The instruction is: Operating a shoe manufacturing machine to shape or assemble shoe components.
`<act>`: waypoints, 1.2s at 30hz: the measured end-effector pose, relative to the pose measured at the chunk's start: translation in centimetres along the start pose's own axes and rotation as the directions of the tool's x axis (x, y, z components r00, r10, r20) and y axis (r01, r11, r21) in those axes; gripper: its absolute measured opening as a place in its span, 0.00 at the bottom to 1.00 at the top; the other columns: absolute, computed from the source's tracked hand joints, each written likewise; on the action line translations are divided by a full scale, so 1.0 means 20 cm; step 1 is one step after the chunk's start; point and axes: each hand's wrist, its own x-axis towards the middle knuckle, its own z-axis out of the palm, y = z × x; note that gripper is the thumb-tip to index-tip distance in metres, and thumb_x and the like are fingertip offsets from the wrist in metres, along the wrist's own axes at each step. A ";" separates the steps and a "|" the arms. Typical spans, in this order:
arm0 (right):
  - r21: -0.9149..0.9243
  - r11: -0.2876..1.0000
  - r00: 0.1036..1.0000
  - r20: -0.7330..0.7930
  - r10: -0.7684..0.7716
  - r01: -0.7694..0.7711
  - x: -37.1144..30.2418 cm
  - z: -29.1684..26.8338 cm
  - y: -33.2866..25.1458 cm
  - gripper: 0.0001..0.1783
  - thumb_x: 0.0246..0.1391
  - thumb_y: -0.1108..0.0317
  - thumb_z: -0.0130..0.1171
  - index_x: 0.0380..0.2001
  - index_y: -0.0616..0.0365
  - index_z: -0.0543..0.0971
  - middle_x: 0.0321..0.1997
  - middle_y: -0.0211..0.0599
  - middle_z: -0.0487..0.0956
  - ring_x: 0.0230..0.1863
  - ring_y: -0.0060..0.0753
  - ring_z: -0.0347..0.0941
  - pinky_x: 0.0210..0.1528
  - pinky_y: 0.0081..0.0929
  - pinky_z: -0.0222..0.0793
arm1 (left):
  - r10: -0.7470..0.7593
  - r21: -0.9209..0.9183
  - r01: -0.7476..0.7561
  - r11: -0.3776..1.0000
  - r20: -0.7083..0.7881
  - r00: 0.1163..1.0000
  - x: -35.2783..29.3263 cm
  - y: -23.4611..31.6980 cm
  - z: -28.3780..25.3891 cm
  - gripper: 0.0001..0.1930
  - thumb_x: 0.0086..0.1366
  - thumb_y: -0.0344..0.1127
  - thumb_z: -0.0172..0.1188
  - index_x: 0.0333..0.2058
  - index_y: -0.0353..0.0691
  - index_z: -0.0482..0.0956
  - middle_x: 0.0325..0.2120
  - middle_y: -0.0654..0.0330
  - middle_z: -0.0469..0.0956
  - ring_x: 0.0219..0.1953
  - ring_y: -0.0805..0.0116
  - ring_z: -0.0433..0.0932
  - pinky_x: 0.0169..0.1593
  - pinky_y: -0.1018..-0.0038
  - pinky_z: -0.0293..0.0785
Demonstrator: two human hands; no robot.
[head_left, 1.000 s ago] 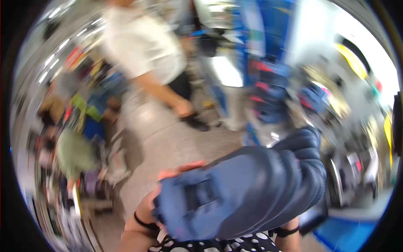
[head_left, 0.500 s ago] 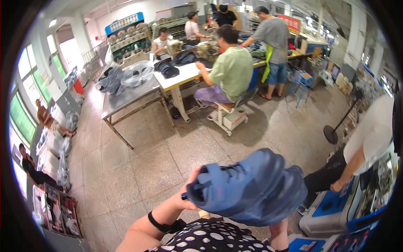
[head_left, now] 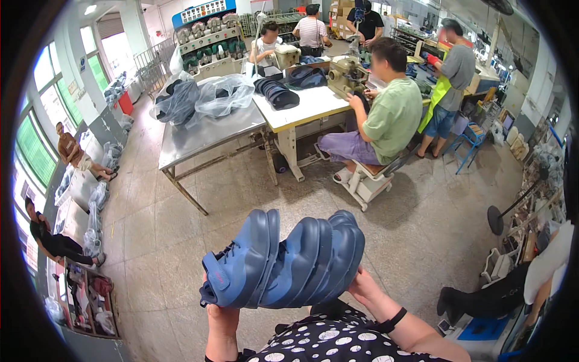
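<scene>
Head view: grasping a row of close-set blue shoes (head_left: 288, 259) at lower centre, left end in left hand (head_left: 221, 315), right end in right hand (head_left: 367, 288). Noting plastic bags (head_left: 224, 96) on metal table (head_left: 205, 142), upper left; seated person in green shirt (head_left: 393, 111), upper right.

Tall windows (head_left: 35, 155) stand left of the tiled floor (head_left: 160, 241).

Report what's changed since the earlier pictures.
The blue shoes moved left, more now showing. The right hand, hidden before, shows at their right end. The seated worker in green drew a hand back beside the beige machine. The left hand still holds their left end.
</scene>
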 end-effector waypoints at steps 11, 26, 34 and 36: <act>-0.023 0.996 0.997 0.013 0.081 -0.081 1.61 0.56 -0.48 0.26 0.66 0.57 0.54 0.63 0.48 0.62 0.57 0.31 0.73 0.55 0.33 0.73 0.52 0.49 0.74 | 0.060 0.126 -0.055 0.991 -0.036 0.998 1.66 -0.01 -0.18 0.55 0.48 0.61 0.74 0.68 0.47 0.53 0.66 0.60 0.60 0.67 0.57 0.60 0.68 0.54 0.59; -0.009 0.994 0.984 0.139 0.108 -0.107 3.23 1.18 -0.85 0.26 0.66 0.52 0.53 0.63 0.45 0.63 0.61 0.28 0.71 0.58 0.31 0.70 0.57 0.44 0.71 | 0.019 0.126 0.005 0.992 -0.189 0.982 3.62 0.08 -0.54 0.49 0.56 0.67 0.62 0.68 0.45 0.56 0.66 0.59 0.62 0.68 0.57 0.60 0.70 0.55 0.54; -0.005 0.998 0.995 -0.077 0.065 -0.066 3.91 1.39 -1.00 0.25 0.68 0.54 0.51 0.63 0.46 0.63 0.61 0.30 0.71 0.59 0.31 0.70 0.57 0.43 0.70 | -0.156 -0.005 0.156 0.988 0.036 0.987 4.76 -0.09 -0.80 0.47 0.54 0.61 0.68 0.67 0.47 0.57 0.65 0.58 0.62 0.67 0.56 0.62 0.68 0.54 0.58; 0.009 0.996 0.986 -0.140 0.092 -0.091 4.02 1.44 -1.02 0.25 0.68 0.54 0.51 0.63 0.46 0.62 0.61 0.31 0.70 0.59 0.32 0.70 0.58 0.42 0.70 | -0.268 -0.005 0.269 0.963 0.011 0.963 5.01 -0.14 -0.87 0.47 0.54 0.60 0.68 0.66 0.47 0.58 0.65 0.58 0.63 0.66 0.56 0.62 0.68 0.53 0.59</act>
